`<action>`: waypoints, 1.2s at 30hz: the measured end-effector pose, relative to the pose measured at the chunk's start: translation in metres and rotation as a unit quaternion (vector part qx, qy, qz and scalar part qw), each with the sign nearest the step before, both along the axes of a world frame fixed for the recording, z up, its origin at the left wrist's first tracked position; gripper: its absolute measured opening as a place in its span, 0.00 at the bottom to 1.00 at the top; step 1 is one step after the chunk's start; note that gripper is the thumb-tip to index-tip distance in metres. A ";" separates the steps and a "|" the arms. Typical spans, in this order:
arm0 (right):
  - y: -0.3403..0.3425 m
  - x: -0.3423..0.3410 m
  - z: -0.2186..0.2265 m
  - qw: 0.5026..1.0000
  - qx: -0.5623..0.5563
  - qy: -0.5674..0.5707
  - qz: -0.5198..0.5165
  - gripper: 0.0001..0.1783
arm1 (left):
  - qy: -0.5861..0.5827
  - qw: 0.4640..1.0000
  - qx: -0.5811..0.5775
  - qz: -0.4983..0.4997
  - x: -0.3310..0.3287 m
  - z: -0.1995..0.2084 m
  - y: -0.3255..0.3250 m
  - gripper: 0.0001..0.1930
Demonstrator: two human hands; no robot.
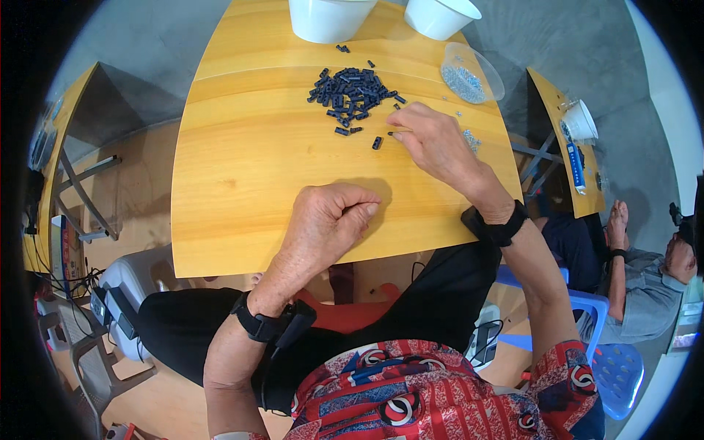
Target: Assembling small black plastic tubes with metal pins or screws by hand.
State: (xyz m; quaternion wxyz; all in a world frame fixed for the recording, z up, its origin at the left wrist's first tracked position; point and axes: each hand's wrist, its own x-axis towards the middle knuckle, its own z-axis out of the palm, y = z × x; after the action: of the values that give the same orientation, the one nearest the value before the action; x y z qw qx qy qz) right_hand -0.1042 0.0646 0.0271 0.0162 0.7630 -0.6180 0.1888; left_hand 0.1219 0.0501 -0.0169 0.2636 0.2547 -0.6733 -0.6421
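Observation:
My right hand (433,139) reaches over the table to the right of a heap of small black plastic parts (352,92). Its thumb and index finger are pinched together, and a small dark tip shows at the fingertips; what it belongs to is too small to name. A single black block-shaped part (377,143) lies just left of these fingers. Nearer to me, my left hand (330,220) hovers by the table's front edge with thumb and index finger pressed together. Whatever may be between them is hidden.
Two white tubs (330,20) stand at the table's far edge. A clear plastic dish (473,73) of small metal pieces sits at the far right, with a loose pile of metal pieces (471,141) nearby. Another person (645,286) sits at the right, beside a blue chair (616,374).

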 end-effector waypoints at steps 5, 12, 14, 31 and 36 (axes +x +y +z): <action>-0.002 0.011 -0.006 0.996 -0.032 -0.038 0.074 0.07 | -0.002 1.000 0.027 0.004 0.000 0.002 0.001 0.07; 0.005 0.018 0.001 0.999 0.004 -0.025 0.040 0.04 | 0.033 0.994 0.102 0.029 0.003 0.005 -0.004 0.07; 0.013 0.028 0.006 0.994 -0.024 -0.096 0.046 0.04 | 0.098 0.974 0.190 0.072 0.004 0.009 -0.006 0.07; 0.042 0.081 0.002 0.980 -0.081 -0.179 0.003 0.09 | 0.154 0.958 0.204 0.132 0.002 0.011 -0.001 0.07; 0.042 0.078 0.009 0.980 -0.111 -0.154 0.051 0.11 | 0.137 0.965 0.206 0.090 0.005 0.013 -0.004 0.07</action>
State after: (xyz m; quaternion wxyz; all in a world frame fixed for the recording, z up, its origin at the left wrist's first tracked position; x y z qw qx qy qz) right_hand -0.0261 0.1068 0.0363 -0.0044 0.7488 -0.5481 0.3726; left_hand 0.1269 0.0459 -0.0041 0.3521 0.2728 -0.4577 -0.7695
